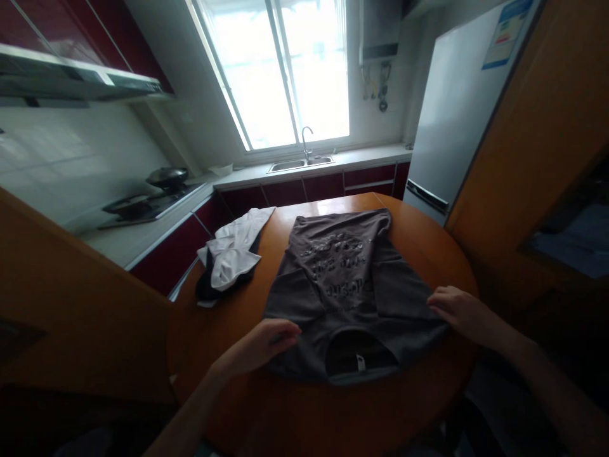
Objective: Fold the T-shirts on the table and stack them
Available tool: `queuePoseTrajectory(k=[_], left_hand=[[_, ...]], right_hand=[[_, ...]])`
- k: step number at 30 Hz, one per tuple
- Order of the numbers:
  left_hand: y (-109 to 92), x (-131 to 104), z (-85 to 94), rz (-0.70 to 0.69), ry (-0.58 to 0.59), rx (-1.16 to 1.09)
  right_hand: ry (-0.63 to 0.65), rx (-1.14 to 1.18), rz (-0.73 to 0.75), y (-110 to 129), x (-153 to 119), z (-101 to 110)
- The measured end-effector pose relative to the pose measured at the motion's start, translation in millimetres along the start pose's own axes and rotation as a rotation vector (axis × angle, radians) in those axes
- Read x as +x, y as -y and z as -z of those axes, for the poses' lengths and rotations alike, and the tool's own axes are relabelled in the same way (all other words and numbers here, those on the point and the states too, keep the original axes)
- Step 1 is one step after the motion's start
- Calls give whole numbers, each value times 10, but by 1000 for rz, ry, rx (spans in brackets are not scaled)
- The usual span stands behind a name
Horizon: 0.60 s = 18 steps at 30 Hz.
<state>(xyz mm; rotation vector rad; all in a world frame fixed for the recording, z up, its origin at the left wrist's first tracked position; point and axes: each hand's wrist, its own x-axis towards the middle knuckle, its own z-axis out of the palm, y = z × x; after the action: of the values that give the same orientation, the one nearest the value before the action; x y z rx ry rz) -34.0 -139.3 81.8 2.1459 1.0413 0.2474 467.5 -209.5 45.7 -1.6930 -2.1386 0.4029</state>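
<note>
A dark grey shirt (pixel 347 254) lies spread on the round wooden table (pixel 238 355), its neck opening towards me and its hem towards the window. Raised lettering runs across its front, upside down from here, and a small white label shows inside the collar. My left hand (pixel 266 343) pinches the shirt's left edge near the shoulder, thumb and fingers together. At the opposite edge, my right hand (pixel 457 311) has its fingers closed on the cloth.
White and dark clothes (pixel 233 254) lie crumpled in a pile at the table's left. Beyond stand a counter with a sink (pixel 299 164), a stove (pixel 157 203) with a pan, and a fridge (pixel 461 108) at right. Wooden panels flank both sides.
</note>
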Motion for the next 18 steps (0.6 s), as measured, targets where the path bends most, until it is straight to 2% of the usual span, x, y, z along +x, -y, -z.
queuePoseTrajectory(k=[2, 4, 8, 11, 13, 14, 15, 18], left_hand=[[17, 254, -69, -42, -216, 49], [54, 509, -179, -64, -335, 167], [150, 839, -441, -50, -371, 379], [248, 915, -499, -65, -363, 337], [352, 892, -369, -60, -436, 221], [424, 850, -243, -30, -517, 154], [511, 785, -80, 25, -633, 90], [849, 438, 518, 291, -999, -29]], right_hand=[[-95, -21, -13, 205, 189, -151], [-123, -37, -10, 401, 373, -351], [-116, -103, -26, 621, 596, -728], [-121, -54, -106, 590, 654, -845], [-154, 77, -170, 439, 672, -792], [-199, 158, -204, 310, 675, -722], [-256, 239, -233, 145, 670, -623], [-577, 322, -394, -513, 565, -205]])
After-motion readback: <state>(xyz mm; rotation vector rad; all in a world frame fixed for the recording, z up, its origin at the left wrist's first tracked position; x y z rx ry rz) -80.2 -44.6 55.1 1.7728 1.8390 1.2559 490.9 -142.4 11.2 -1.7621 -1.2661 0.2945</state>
